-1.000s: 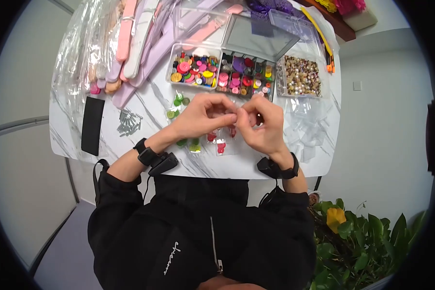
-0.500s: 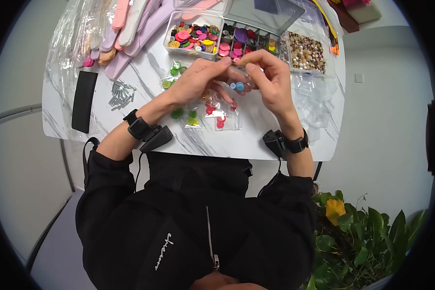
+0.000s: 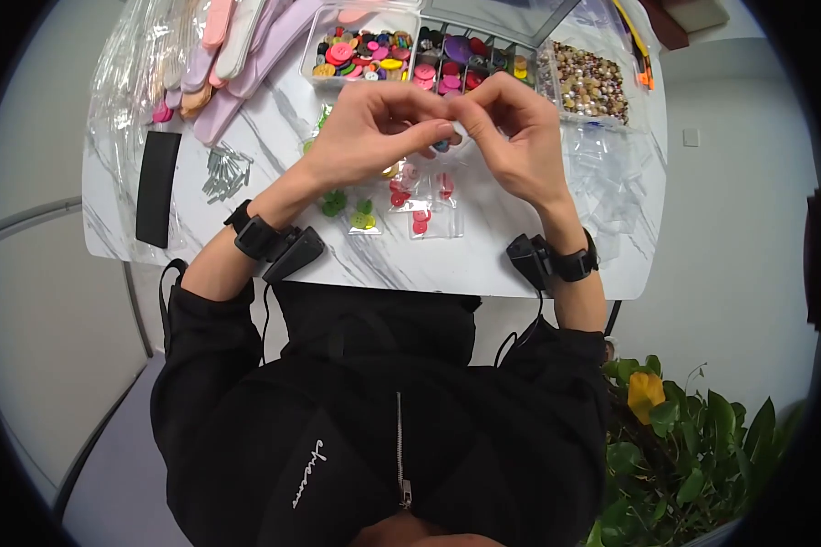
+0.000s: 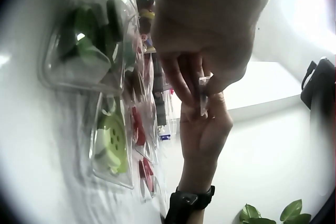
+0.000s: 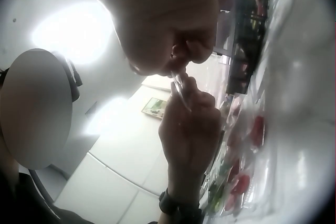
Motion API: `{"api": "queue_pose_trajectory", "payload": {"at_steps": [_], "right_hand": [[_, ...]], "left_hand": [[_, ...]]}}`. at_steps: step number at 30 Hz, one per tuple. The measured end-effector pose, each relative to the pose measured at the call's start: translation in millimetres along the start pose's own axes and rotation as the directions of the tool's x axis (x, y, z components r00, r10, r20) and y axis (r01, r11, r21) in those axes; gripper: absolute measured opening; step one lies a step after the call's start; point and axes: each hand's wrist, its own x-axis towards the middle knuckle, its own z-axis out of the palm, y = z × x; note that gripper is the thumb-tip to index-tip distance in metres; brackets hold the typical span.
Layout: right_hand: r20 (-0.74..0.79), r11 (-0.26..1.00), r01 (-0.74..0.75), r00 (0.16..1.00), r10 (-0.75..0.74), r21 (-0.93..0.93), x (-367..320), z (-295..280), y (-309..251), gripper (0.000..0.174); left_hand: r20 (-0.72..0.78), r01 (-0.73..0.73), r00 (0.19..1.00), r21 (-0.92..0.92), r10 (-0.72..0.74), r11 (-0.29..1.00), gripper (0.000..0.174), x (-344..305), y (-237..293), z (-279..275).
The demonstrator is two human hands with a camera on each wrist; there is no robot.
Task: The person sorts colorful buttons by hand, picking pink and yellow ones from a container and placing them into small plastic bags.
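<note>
Both hands meet above the middle of the table, fingertip to fingertip. Between thumb and fingers, my left hand (image 3: 360, 132) pinches a small clear plastic bag (image 4: 203, 95). My right hand (image 3: 527, 137) pinches the same bag at its upper edge, thumb against curled forefinger. Blue buttons (image 3: 442, 145) show just under the left thumb, mostly hidden by the fingers. On the table below lie bagged red buttons (image 3: 420, 221), bagged yellow-green buttons (image 3: 363, 220) and darker green buttons (image 3: 334, 201).
Farther back stand a clear box of mixed buttons (image 3: 312, 64), a divided button case (image 3: 436, 91) and a box of beads (image 3: 588, 82). Empty clear bags (image 3: 602, 182) lie at right. Metal pins (image 3: 228, 173), a black strip (image 3: 158, 190) and pastel straps (image 3: 223, 114) are at left.
Half a second ago the blue buttons hung in plain view below slightly parted fingers. Now the fingertips have closed together at the bag and the left thumb covers most of the buttons.
</note>
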Motion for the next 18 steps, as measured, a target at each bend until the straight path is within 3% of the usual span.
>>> {"api": "queue_pose_trajectory", "payload": {"at_steps": [2, 5, 6, 8, 9, 12, 14, 18], "right_hand": [[-0.067, 0.995, 0.079, 0.994, -0.083, -0.059, 0.3, -2.0, -3.5, 0.009], [-0.169, 0.973, 0.183, 0.964, -0.205, -0.14, -1.7, -17.8, -15.1, 0.006], [-0.26, 0.972, 0.21, 0.938, -0.231, -0.105, 0.0, -27.7, -15.8, 0.008], [-0.401, 0.962, 0.271, 0.886, -0.233, 0.039, 0.6, -48.2, -17.7, 0.014], [-0.451, 0.94, 0.307, 0.866, -0.213, 0.145, 0.1, -56.4, -19.0, 0.016], [-0.379, 0.924, 0.34, 0.889, -0.256, 0.176, -3.2, -70.7, -22.8, 0.014], [-0.347, 0.913, 0.357, 0.897, -0.276, 0.197, -6.4, -68.0, -21.0, 0.013], [-0.294, 0.966, 0.259, 0.922, -0.253, -0.018, -10.3, -37.1, -19.0, 0.011]], "left_hand": [[-0.034, -0.048, 0.998, 0.021, 0.049, 0.999, 0.023, -0.6, 3.6, 1.2], [-0.183, -0.058, 0.982, -0.102, 0.038, 0.993, 0.027, 0.5, 20.3, -3.1], [-0.183, -0.057, 0.982, -0.098, 0.039, 0.994, 0.027, 1.5, 24.6, -9.8], [-0.173, -0.224, 0.971, -0.41, 0.166, 0.884, 0.033, 2.5, 26.6, -28.6], [-0.181, -0.225, 0.97, -0.407, 0.163, 0.885, 0.033, 1.5, 23.6, -34.6], [-0.224, -0.297, 0.951, -0.467, 0.214, 0.833, 0.047, 1.0, 16.5, -49.4], [-0.2, -0.31, 0.949, -0.476, 0.242, 0.823, 0.048, 2.7, 13.7, -52.8], [-0.126, -0.327, 0.943, -0.511, 0.307, 0.795, 0.048, 5.9, 10.2, -52.7]]}}
